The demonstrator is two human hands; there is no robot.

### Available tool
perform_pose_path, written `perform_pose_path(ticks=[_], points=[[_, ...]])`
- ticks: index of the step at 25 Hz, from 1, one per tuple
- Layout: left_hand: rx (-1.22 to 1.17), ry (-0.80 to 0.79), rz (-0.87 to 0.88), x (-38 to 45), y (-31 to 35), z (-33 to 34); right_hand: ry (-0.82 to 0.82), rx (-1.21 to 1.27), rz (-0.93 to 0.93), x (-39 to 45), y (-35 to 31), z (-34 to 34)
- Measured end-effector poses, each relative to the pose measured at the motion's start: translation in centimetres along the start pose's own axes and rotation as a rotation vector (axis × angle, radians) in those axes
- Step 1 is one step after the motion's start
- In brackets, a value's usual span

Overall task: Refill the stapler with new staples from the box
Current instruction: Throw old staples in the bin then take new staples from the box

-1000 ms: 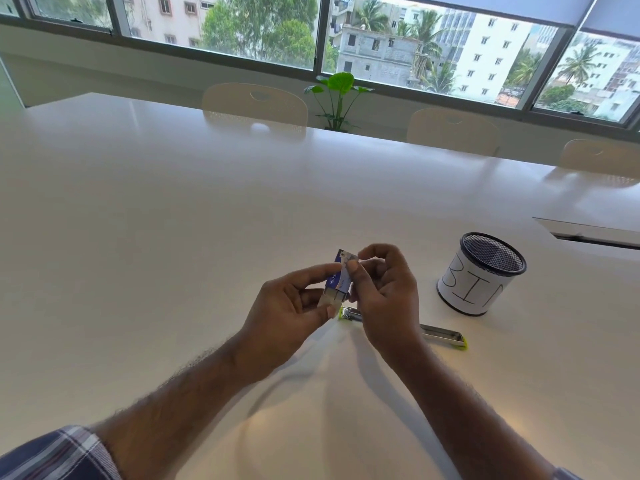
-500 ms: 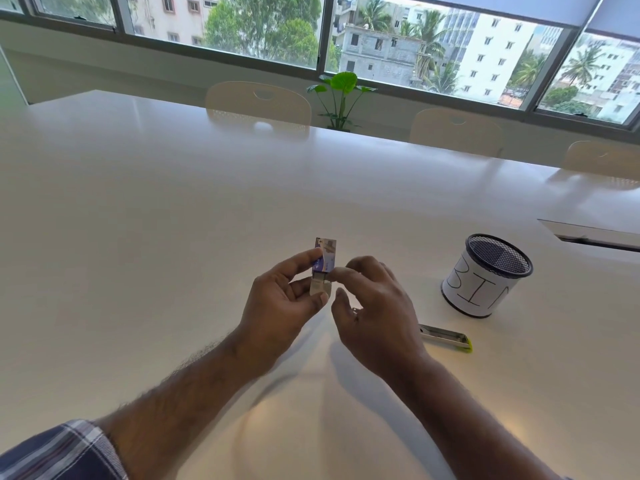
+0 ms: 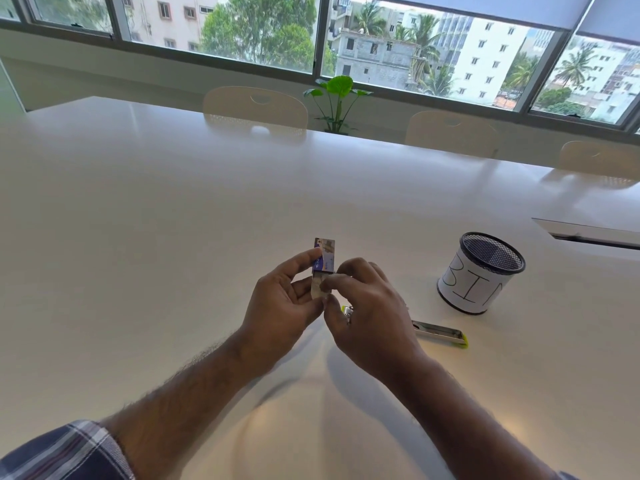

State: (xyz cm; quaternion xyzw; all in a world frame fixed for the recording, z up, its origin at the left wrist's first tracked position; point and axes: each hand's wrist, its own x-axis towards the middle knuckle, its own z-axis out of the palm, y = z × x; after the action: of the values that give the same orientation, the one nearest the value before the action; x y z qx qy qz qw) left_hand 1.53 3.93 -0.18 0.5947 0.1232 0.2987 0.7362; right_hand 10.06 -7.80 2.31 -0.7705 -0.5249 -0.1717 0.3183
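Observation:
My left hand (image 3: 282,303) holds a small blue staple box (image 3: 325,256) upright above the white table, thumb and fingers round its sleeve. The inner tray (image 3: 317,287) sticks out of the sleeve's lower end. My right hand (image 3: 367,306) pinches that tray end with thumb and forefinger. The stapler (image 3: 441,332), silver metal with lime-green ends, lies flat on the table behind and to the right of my right hand, which hides its left part. Its staple channel faces up.
A black mesh cup wrapped in paper marked "BIN" (image 3: 479,273) stands right of the hands. A cable hatch (image 3: 588,233) is set in the table at the far right. Chairs (image 3: 254,105) and a potted plant (image 3: 337,98) line the far edge.
The box has turned upright in my left hand and its inner tray has slid out below. My right hand dropped from the box's top to its lower end.

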Motion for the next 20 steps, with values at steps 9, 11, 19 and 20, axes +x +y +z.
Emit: perform_pose_path(ticks=[9,11,19,20], points=[[0.037,-0.005,0.005,0.0,0.2,-0.3,-0.047,0.001,-0.041,0.1,0.4,-0.1],[0.037,-0.004,0.007,0.1,0.2,-0.3,-0.036,-0.025,-0.077,0.1,0.5,-0.1],[0.027,-0.019,0.001,0.1,0.5,-0.4,0.004,-0.025,-0.198,0.4,1.6,-0.4],[0.029,-0.023,-0.003,0.2,0.6,-0.5,0.007,-0.017,-0.201,0.4,1.8,-0.4]])
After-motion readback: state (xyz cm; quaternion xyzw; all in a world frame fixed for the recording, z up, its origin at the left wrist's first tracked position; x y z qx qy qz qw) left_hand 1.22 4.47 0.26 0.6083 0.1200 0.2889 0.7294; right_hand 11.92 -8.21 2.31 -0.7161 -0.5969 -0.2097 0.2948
